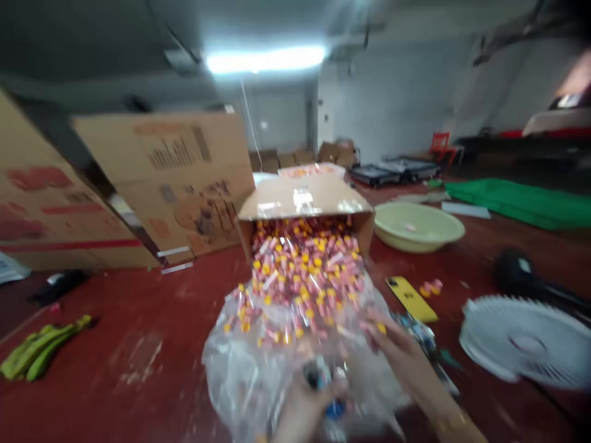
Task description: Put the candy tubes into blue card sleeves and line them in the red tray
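Note:
A cardboard box (305, 191) lies on its side with its mouth towards me. Many small pink pieces with yellow caps (305, 277) spill from it onto a clear plastic bag (244, 375). Low in the middle, my left hand (307, 403) is curled round a small black and blue object (335, 408), too blurred to name exactly. My right hand (399, 344) is over the bag's right side, thumb and fingers closed around a small pink piece with a yellow cap (381, 328). Motion blurs both hands.
A yellow phone (412, 299), a pale yellow basin (415, 224) and a white fan grille (526, 338) are on the right. Green bananas (44, 347) lie at left on the red surface (152, 320). Large cardboard boxes (170, 184) stand behind.

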`<state>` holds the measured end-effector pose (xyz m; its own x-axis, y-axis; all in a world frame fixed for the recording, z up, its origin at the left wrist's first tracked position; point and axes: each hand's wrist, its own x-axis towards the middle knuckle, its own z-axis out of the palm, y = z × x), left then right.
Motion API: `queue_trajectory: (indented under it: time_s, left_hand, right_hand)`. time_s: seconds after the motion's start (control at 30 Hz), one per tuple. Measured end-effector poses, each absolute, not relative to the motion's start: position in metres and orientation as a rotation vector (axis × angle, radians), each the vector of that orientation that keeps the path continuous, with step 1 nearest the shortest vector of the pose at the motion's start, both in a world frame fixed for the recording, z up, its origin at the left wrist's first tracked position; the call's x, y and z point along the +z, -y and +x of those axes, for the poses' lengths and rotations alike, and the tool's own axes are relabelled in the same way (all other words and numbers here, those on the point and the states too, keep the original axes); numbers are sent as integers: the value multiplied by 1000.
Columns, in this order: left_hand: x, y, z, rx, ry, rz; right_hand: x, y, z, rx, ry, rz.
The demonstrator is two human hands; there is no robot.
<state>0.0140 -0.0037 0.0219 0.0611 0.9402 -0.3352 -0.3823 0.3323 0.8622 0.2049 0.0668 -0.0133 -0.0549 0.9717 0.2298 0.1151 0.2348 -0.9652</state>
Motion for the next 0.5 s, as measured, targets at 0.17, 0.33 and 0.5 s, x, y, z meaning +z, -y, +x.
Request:
queue_trajectory:
  time_s: [0.17, 0.33, 0.5]
  left_hand:
    - [12, 9, 18, 961, -1132, 843]
    - [11, 3, 18, 868, -1182, 1009]
    - [15, 2, 22, 905, -1205, 1039]
  right_hand:
    - [33, -46, 215, 1139, 1382, -895]
    - [50, -39, 222, 901, 1688, -930]
    - [55, -48, 216, 952, 1893, -920]
